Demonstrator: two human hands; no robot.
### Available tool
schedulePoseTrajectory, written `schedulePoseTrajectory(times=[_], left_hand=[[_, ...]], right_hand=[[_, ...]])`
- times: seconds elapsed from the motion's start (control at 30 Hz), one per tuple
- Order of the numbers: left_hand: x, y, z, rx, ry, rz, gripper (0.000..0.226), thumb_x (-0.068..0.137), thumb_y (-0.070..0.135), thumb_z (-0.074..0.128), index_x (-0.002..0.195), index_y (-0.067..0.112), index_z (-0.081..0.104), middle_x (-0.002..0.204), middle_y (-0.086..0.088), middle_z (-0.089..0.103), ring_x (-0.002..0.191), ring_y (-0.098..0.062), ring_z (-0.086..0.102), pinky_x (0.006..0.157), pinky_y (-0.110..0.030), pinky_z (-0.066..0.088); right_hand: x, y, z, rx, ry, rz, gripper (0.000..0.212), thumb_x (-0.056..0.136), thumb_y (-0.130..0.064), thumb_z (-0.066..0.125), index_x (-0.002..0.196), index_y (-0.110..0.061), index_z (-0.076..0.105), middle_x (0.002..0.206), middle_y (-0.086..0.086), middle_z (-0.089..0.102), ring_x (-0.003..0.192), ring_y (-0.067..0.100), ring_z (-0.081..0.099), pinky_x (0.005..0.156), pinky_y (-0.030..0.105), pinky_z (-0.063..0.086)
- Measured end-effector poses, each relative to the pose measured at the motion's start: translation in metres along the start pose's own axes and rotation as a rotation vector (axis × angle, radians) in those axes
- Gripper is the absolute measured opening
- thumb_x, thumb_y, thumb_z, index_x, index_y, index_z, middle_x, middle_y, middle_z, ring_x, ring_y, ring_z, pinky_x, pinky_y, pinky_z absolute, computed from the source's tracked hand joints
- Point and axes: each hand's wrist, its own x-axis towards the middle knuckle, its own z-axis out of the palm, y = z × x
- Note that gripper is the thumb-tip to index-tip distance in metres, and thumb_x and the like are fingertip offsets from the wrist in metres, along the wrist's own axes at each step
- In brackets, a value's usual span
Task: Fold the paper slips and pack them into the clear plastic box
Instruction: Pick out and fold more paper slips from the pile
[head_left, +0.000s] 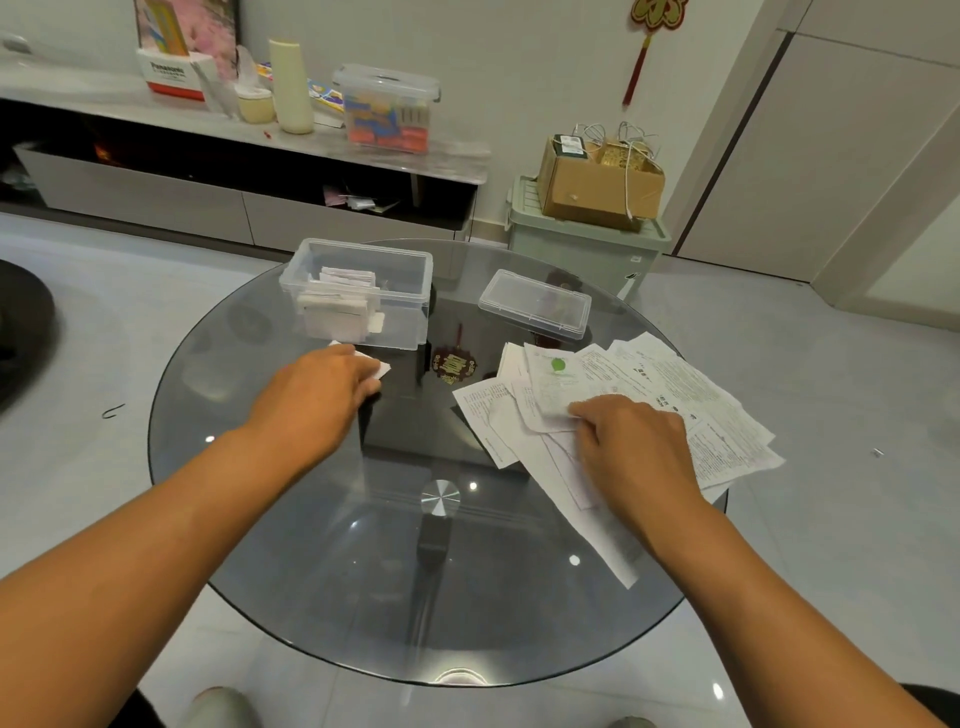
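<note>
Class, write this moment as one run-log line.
left hand: holds folded slip | right hand: pinches slip on paper pile | clear box: open, partly filled

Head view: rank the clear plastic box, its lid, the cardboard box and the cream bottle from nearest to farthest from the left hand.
From the left hand:
1. Clear plastic box, just beyond the fingers, on the round table.
2. Lid, across the table to the right.
3. Cardboard box, on the green bin off the table's far right.
4. Cream bottle, on the back shelf.

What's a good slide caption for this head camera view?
Left hand holds a folded slip near the clear box; right hand picks from loose receipts.
</note>
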Motion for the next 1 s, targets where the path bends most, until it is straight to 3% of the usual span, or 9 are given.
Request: schedulePoseTrajectory(times=[0.13,0.3,0.4,0.5,0.6,0.67,0.77,0.9,1.0], left_hand=[[-0.005,0.012,-0.006,-0.043,-0.035,-0.007,0.038,0.102,0.046,0.046,0.122,0.018,0.063,0.119,0.000,0.060,0.111,-0.026,0.057,0.085,-0.043,0.052],[-0.015,0.036,-0.007,-0.195,-0.103,0.182,0.055,0.101,0.039,0.055,0.154,0.032,0.038,0.160,0.012,0.034,0.147,-0.010,0.028,0.113,-0.031,0.032],[-0.021,0.041,-0.005,-0.306,-0.182,0.303,0.057,0.100,0.033,0.059,0.153,0.038,0.037,0.160,0.019,0.030,0.145,0.001,0.027,0.108,-0.016,0.029],[-0.025,0.042,-0.002,-0.333,-0.252,0.394,0.056,0.100,0.020,0.057,0.150,0.042,0.042,0.158,0.023,0.034,0.146,0.008,0.022,0.119,-0.020,0.024],[-0.027,0.042,-0.002,-0.385,-0.312,0.415,0.058,0.096,0.012,0.054,0.142,0.047,0.051,0.152,0.027,0.043,0.144,0.012,0.024,0.120,-0.024,0.027],[-0.028,0.043,-0.004,-0.380,-0.338,0.408,0.057,0.095,0.013,0.054,0.139,0.050,0.052,0.150,0.028,0.045,0.142,0.010,0.030,0.119,-0.028,0.032],[-0.029,0.046,-0.010,-0.417,-0.385,0.347,0.067,0.090,0.013,0.055,0.141,0.055,0.044,0.146,0.025,0.049,0.124,-0.002,0.054,0.102,-0.033,0.050],[-0.029,0.048,-0.017,-0.583,-0.507,0.305,0.086,0.084,0.017,0.070,0.148,0.057,0.030,0.147,0.028,0.044,0.130,0.003,0.047,0.106,-0.023,0.043],[-0.030,0.051,-0.014,-0.599,-0.425,0.270,0.079,0.081,0.037,0.082,0.144,0.055,0.037,0.138,0.024,0.053,0.123,-0.001,0.053,0.103,-0.028,0.049]], right_hand=[[-0.007,-0.004,-0.001,0.063,0.221,-0.189,0.020,0.099,-0.023,0.060,0.080,-0.022,0.068,0.085,-0.006,0.067,0.083,0.020,0.061,0.089,0.036,0.037],[-0.019,-0.028,0.007,0.223,0.016,-0.513,0.012,0.098,-0.023,0.062,0.087,-0.022,0.059,0.090,-0.009,0.062,0.085,0.014,0.054,0.098,0.031,0.038],[-0.026,-0.036,0.008,0.240,-0.057,-0.619,0.011,0.098,-0.023,0.061,0.089,-0.022,0.055,0.088,-0.009,0.061,0.084,0.013,0.051,0.092,0.022,0.033],[-0.028,-0.039,-0.001,0.251,-0.125,-0.629,0.006,0.100,-0.028,0.061,0.099,-0.023,0.062,0.095,-0.009,0.065,0.090,0.011,0.050,0.083,0.017,0.034],[-0.028,-0.035,-0.009,0.316,-0.168,-0.589,0.023,0.096,-0.027,0.067,0.119,-0.026,0.066,0.116,-0.011,0.067,0.111,0.005,0.043,0.099,0.002,0.018],[-0.025,-0.032,-0.010,0.284,-0.129,-0.545,0.026,0.095,-0.026,0.067,0.121,-0.031,0.067,0.117,-0.013,0.068,0.109,0.006,0.047,0.101,0.009,0.020],[-0.018,-0.026,-0.004,0.201,-0.090,-0.383,0.015,0.100,-0.037,0.061,0.108,-0.029,0.071,0.103,-0.010,0.071,0.097,0.015,0.057,0.098,0.037,0.039],[-0.017,-0.020,0.001,0.566,-0.232,-0.182,0.028,0.094,-0.045,0.070,0.113,-0.025,0.075,0.101,-0.008,0.072,0.091,0.017,0.063,0.084,0.042,0.057],[-0.018,-0.020,0.001,0.661,-0.288,-0.168,0.027,0.087,-0.048,0.076,0.095,-0.023,0.074,0.093,-0.006,0.073,0.089,0.019,0.066,0.082,0.051,0.058]])
